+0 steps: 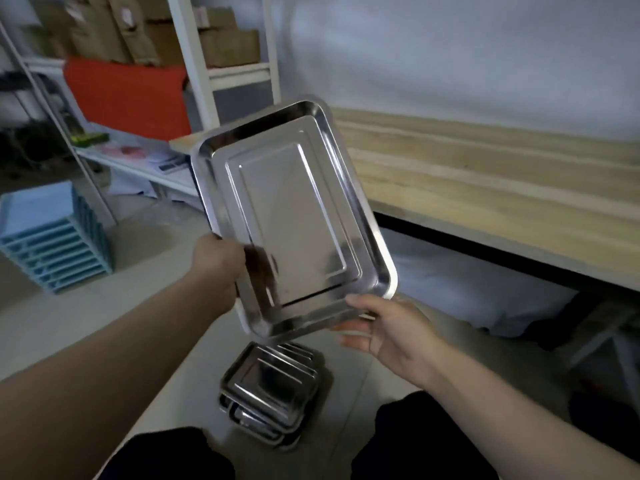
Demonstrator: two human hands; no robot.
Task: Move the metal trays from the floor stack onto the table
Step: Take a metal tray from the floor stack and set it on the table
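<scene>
A shiny rectangular metal tray (294,216) is held up in the air, tilted, in front of the left end of the wooden table (485,174). My left hand (218,268) grips its near left edge. My right hand (384,327) holds its near right corner from below, thumb on the rim. Straight beneath, a stack of several metal trays (270,393) sits on the pale floor between my knees. No tray is seen on the table.
White shelving (194,81) with cardboard boxes and a red sheet stands at the back left. A stack of blue plastic trays (55,237) sits on the floor at the left. The table has a black frame and a leg at the right.
</scene>
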